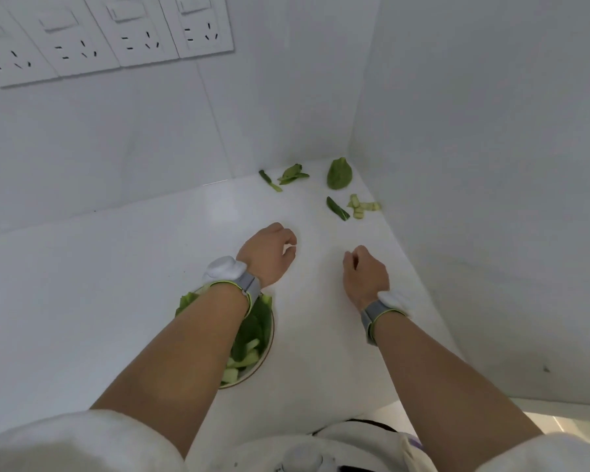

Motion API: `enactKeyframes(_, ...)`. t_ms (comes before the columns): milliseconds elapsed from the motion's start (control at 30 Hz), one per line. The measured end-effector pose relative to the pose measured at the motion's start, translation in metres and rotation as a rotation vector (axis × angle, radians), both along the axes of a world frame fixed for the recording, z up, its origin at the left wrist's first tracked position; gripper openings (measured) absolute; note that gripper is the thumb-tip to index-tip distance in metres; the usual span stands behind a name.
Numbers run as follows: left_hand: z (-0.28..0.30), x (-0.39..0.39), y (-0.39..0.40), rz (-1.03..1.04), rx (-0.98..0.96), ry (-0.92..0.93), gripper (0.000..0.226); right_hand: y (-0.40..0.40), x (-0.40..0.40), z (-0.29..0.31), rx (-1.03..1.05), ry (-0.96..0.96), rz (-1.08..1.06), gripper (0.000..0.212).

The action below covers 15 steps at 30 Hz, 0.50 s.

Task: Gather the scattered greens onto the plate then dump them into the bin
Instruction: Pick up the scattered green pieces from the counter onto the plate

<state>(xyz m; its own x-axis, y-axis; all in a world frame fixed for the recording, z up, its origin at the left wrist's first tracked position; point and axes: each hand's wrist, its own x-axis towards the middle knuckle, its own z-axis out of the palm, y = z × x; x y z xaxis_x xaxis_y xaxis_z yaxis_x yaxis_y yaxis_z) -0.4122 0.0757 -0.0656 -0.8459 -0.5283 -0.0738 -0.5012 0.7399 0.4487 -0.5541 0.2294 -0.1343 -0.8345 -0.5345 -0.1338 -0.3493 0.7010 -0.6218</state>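
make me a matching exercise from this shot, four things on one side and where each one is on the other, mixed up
Things:
1. plate
2. broad leaf
3. pale stem pieces
4. wall sockets

Places:
A. top left, on the back wall
B. under the left forearm, holding greens
C. far corner of the counter, by the side wall
D. next to the dark leaf strip, on its right

Pairs: 1-B, 2-C, 3-D, 4-A
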Motion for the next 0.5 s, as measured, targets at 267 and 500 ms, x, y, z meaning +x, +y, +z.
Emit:
enactKeyframes(267, -0.031, -0.088, -0.01, -0.168, -0.247, -0.345, 0.04, -0.019, -0.049, -0.02, 0.352, 0.113, 0.269, 0.03)
enactKeyframes(500, -0.034, -0.14, -0.019, -0.252, -0.423, -0.441, 0.032, -0.03, -0.06, -0.023, 0.422, 0.013, 0.36, 0.024)
